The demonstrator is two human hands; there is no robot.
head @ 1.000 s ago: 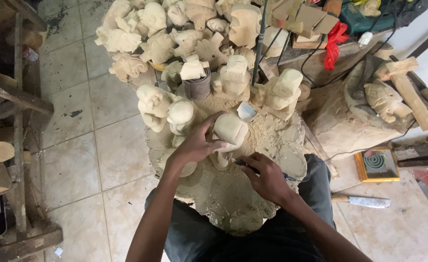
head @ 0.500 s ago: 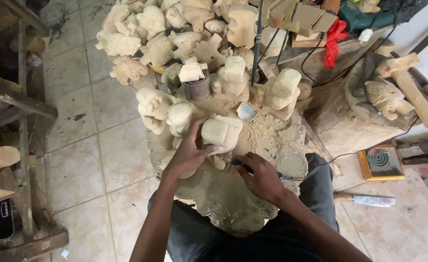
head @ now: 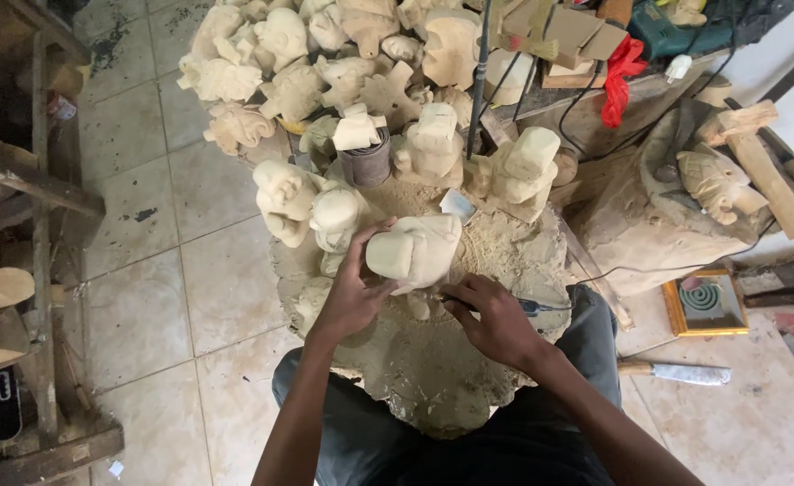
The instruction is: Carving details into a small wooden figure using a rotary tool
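My left hand (head: 354,292) grips a pale, unfinished wooden figurine (head: 415,250), tilted on its side over a sawdust-covered wooden block (head: 469,378) between my knees. My right hand (head: 494,317) is closed around a thin carving tool (head: 532,307) whose tip points at the underside of the figurine. Two similar pale carvings (head: 311,211) stand just left of the held piece. Another carving (head: 523,171) stands behind it to the right.
A heap of several rough carvings (head: 316,54) fills the far side. A tape roll (head: 368,160) sits among them. A carved stump (head: 685,207) stands right, with a framed green tile (head: 707,304) and a knife (head: 676,370) on the tiled floor. Wooden furniture (head: 28,234) lies left.
My left hand has turned and lowered the figurine slightly toward me. My right hand has shifted closer under it with the tool.
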